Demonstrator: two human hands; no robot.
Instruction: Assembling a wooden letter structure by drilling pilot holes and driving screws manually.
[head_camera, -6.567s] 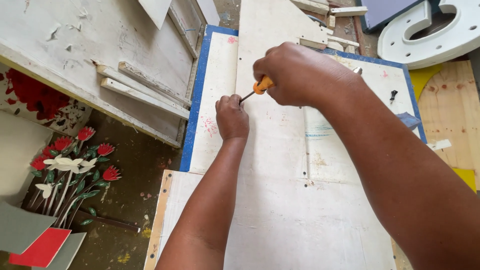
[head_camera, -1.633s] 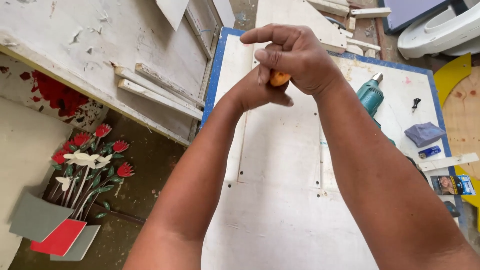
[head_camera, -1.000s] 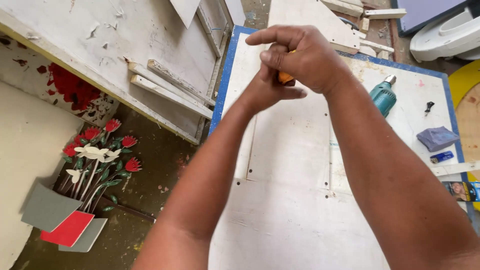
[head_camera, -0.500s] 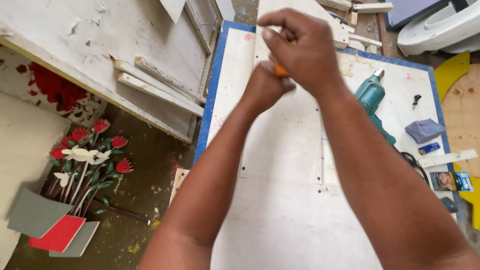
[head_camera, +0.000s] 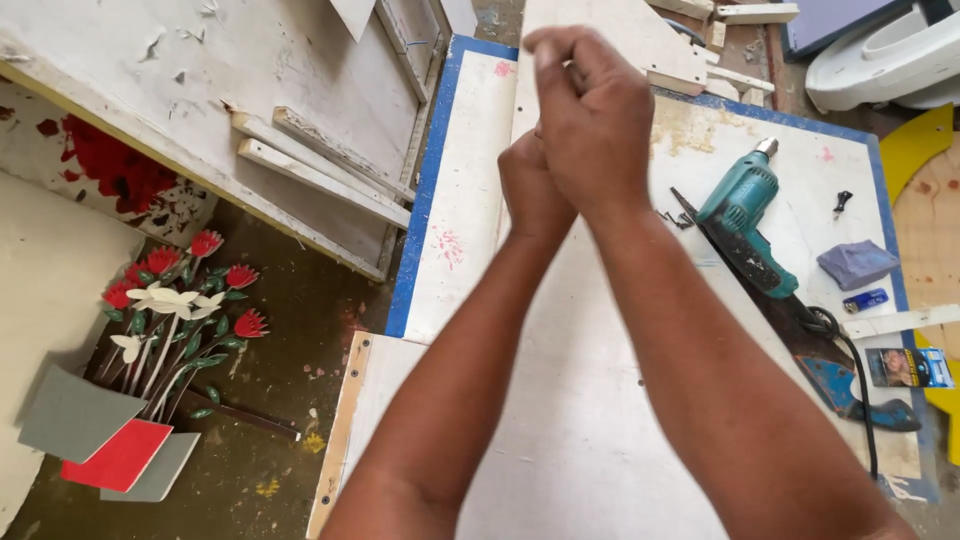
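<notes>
Right hand (head_camera: 598, 120) raised over the white board (head_camera: 590, 400), fingers (head_camera: 550, 45) curled together in a fist; whatever they enclose is hidden; left hand (head_camera: 532, 190) pressed against it from below, fingers tucked out of sight, grip not discernible; teal power drill (head_camera: 745, 215) lies well right of the fingers, beside a folded blue cloth (head_camera: 857, 263).

Both hands meet above the board (head_camera: 560, 420), the drill (head_camera: 745, 215) lying to their right (cloth (head_camera: 856, 264) beyond it).
</notes>
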